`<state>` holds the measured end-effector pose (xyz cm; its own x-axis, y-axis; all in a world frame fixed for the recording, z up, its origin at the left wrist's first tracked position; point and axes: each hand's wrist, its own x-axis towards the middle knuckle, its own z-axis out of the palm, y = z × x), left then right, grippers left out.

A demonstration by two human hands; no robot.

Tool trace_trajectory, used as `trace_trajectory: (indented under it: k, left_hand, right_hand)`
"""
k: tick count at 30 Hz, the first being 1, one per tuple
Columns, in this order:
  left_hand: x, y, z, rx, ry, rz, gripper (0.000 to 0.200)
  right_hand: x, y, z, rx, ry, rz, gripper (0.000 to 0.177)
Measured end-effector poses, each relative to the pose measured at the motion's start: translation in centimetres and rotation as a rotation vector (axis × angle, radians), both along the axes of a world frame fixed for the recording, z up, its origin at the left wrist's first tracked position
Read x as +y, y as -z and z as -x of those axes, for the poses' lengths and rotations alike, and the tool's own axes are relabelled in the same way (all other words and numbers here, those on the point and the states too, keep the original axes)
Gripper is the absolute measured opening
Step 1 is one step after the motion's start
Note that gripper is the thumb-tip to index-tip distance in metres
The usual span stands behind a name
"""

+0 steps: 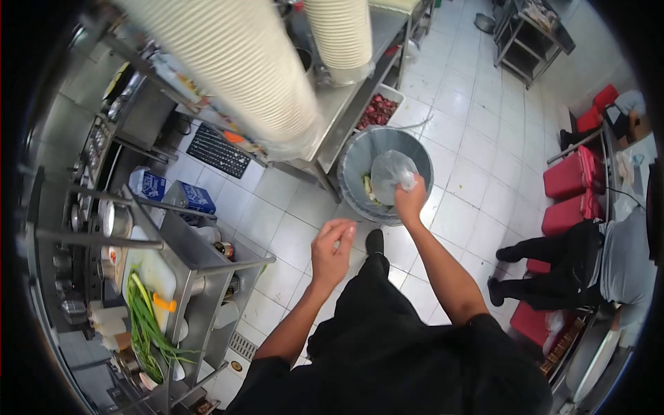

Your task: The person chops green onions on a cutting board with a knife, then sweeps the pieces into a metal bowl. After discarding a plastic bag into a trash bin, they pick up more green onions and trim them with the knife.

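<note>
A clear plastic bag (393, 173) is gripped in my right hand (410, 197), over the mouth of a grey bin (351, 155) lined with a bag. Some green and pale scraps (370, 187) lie inside the bin. My left hand (333, 250) is raised to the left of the bin, empty, with its fingers bent and partly apart, touching nothing.
Tall stacks of white containers (339, 34) stand on a steel table (346, 104) ahead. Green onions (142, 318) and an orange-handled knife (164, 303) lie on the left counter. Red onions (377, 112) fill a crate. A person (567, 270) stands at right beside red boxes (570, 176).
</note>
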<state>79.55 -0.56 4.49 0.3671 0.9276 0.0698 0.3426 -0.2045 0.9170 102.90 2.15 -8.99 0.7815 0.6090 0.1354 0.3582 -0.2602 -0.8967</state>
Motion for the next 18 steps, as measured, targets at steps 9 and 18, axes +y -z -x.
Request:
trace_trajectory:
  k: [9, 18]
  left_hand:
    - [20.9, 1.3, -16.0, 0.203, -0.207, -0.306, 0.037]
    - [31.3, 6.0, -24.2, 0.793, -0.485, -0.486, 0.044]
  right_hand:
    - [4.6, 11.2, -15.2, 0.115, -0.272, 0.622, 0.036]
    - [14.9, 22.5, -41.9, -0.033, -0.241, 0.744, 0.022]
